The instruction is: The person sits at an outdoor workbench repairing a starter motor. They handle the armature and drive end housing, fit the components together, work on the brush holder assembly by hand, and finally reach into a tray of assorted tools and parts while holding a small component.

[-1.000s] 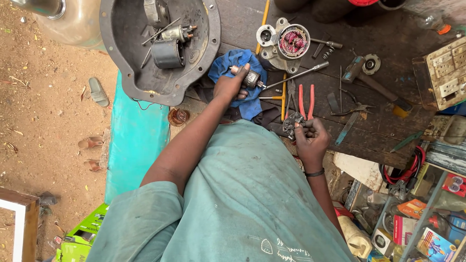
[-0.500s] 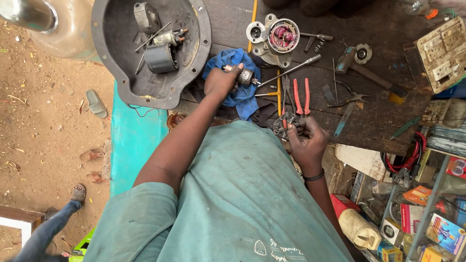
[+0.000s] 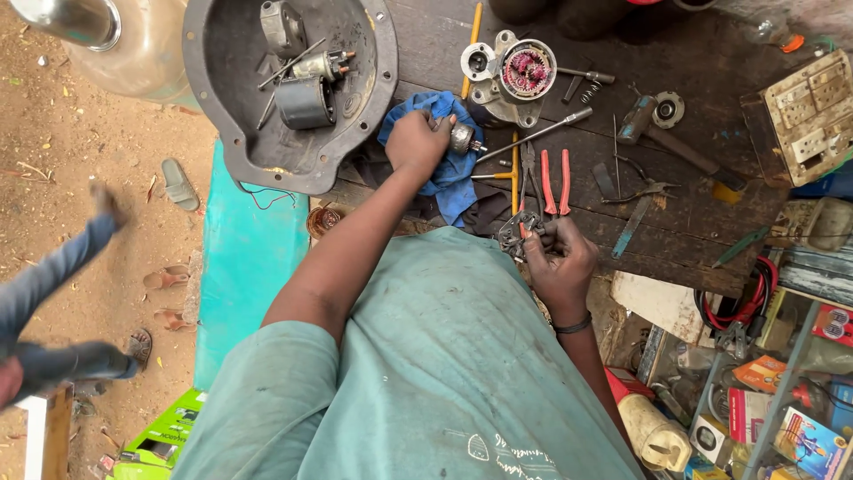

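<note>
Table [image 3: 693, 222] of dark wood carries scattered tools. The left hand [image 3: 416, 142] is closed around a small metal motor part [image 3: 462, 138], pressing it onto a blue cloth [image 3: 453, 182] at the middle of the table. The right hand [image 3: 558, 258] grips a small dark metal piece [image 3: 517, 233] at the near edge, just below red-handled pliers [image 3: 555, 182]. A round grey metal cover [image 3: 289, 89] holding loose parts lies at the far left.

The person wears a loose, faded teal short-sleeved cotton shirt [image 3: 426, 373], lightly speckled; faint white marks sit near its hem. A thin dark wristband [image 3: 573, 326] circles the right wrist.
</note>
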